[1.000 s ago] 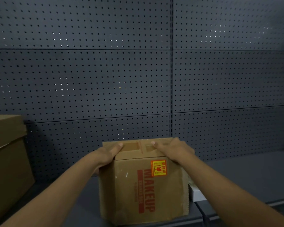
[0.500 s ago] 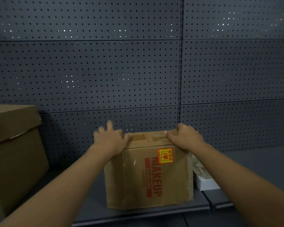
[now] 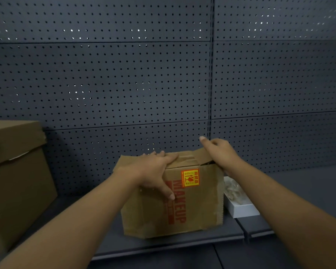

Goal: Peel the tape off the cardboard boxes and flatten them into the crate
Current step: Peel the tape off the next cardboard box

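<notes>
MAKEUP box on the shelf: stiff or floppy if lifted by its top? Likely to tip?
The brown cardboard MAKEUP box probably flexes: its top flap bends up under the right hand. It likely won't tip easily, being squat and flat on the dark metal shelf, with the left hand pressing on top. The red-and-yellow sticker hints at fragile contents.

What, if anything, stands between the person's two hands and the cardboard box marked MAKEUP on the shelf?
Nothing visible does. The left hand already rests on the MAKEUP box, fingers on its top and thumb down its front. The right hand is on the raised flap at the top right corner. The white tray sits beside the box, clear of both hands.
</notes>
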